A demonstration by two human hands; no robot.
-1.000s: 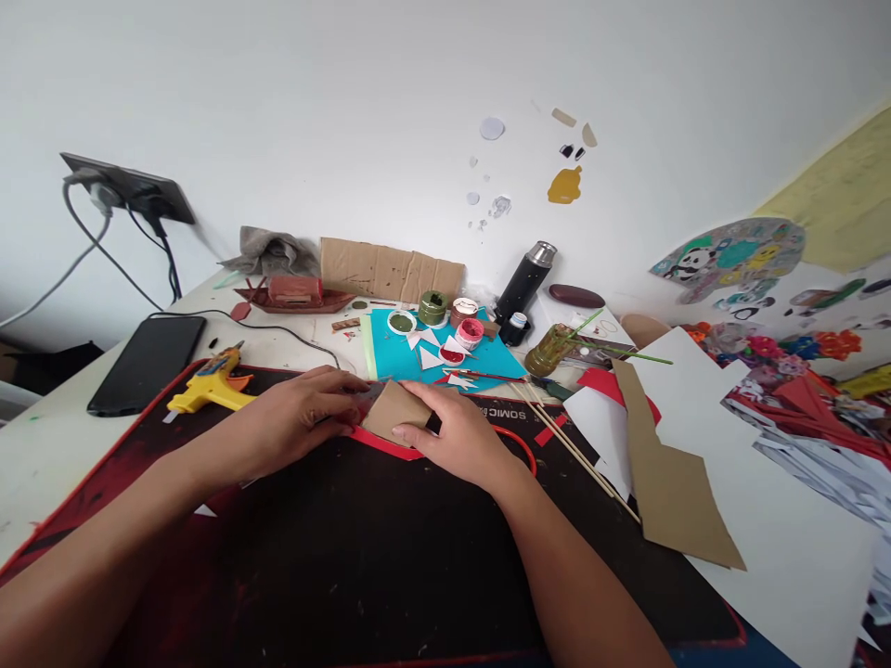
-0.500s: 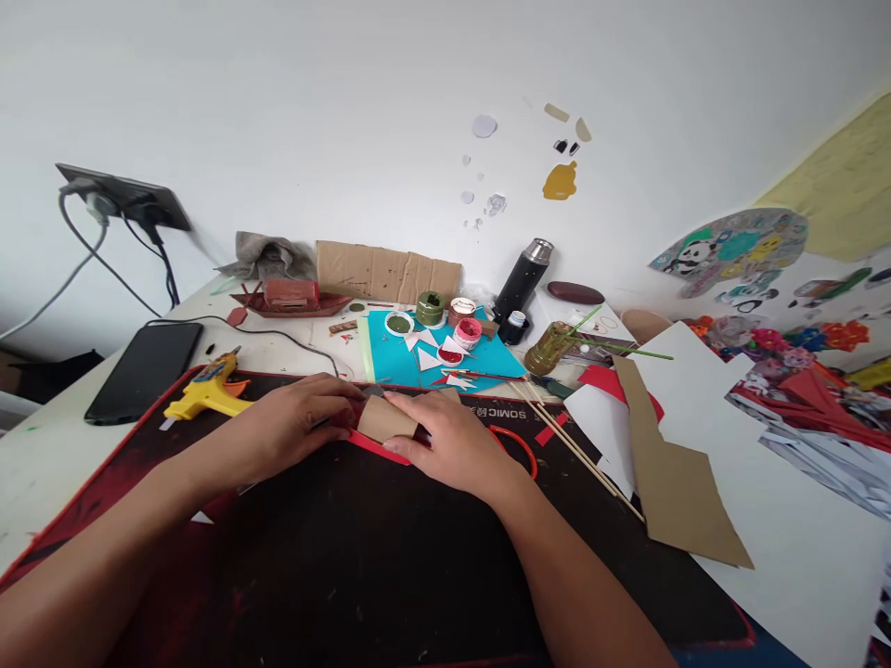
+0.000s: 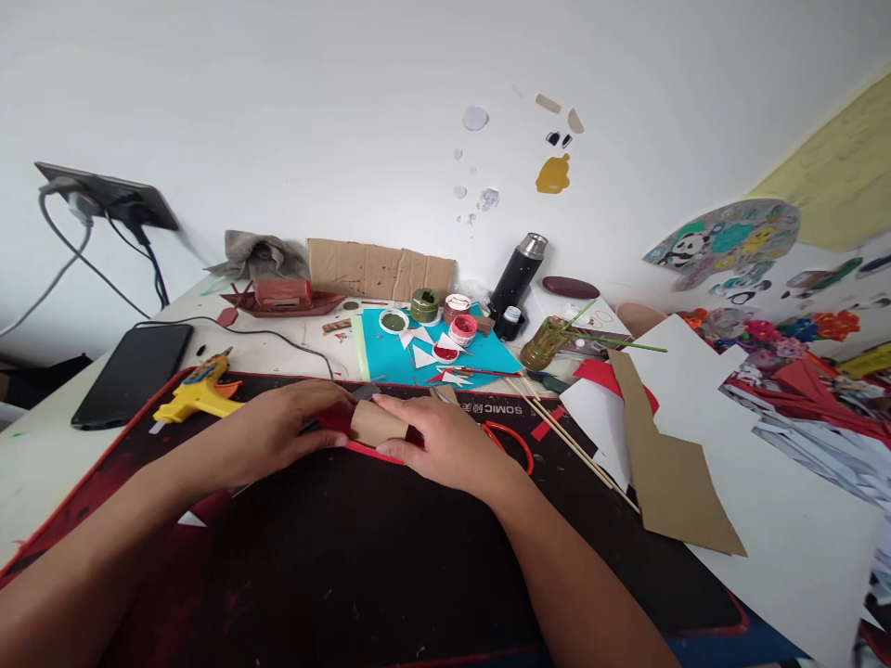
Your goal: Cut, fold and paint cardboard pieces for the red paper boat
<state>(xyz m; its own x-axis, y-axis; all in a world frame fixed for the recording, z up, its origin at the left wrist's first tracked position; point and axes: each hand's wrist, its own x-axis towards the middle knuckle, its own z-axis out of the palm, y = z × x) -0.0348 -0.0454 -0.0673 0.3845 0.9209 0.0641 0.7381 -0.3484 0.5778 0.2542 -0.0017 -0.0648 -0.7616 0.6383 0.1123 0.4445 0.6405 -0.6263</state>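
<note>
Under both hands lies a red boat-shaped piece [image 3: 362,449] with a curved brown cardboard piece [image 3: 380,425] arched across its middle. My left hand [image 3: 292,427] is closed round the left end of the red piece, thumb on the near side and fingers on the far side. At the other end, my right hand [image 3: 445,436] pinches the curved cardboard and the red edge, thumb in front and fingers behind. Its palm hides the right end of the red piece. Scissors with orange-red handles [image 3: 530,455] lie just right of my right hand, their blades partly covered.
A yellow glue gun [image 3: 199,397] lies left on the black mat [image 3: 390,575], by a phone [image 3: 132,376]. Behind stand paint jars [image 3: 424,305] on blue paper [image 3: 380,348], a brown model boat [image 3: 285,297] and a black flask [image 3: 515,276]. Sticks [image 3: 581,455] and cut cardboard [image 3: 675,473] lie right.
The view has shifted slightly. My left thumb and fingers have spread a little apart around the red piece's end. My right hand keeps its hold on the curved cardboard.
</note>
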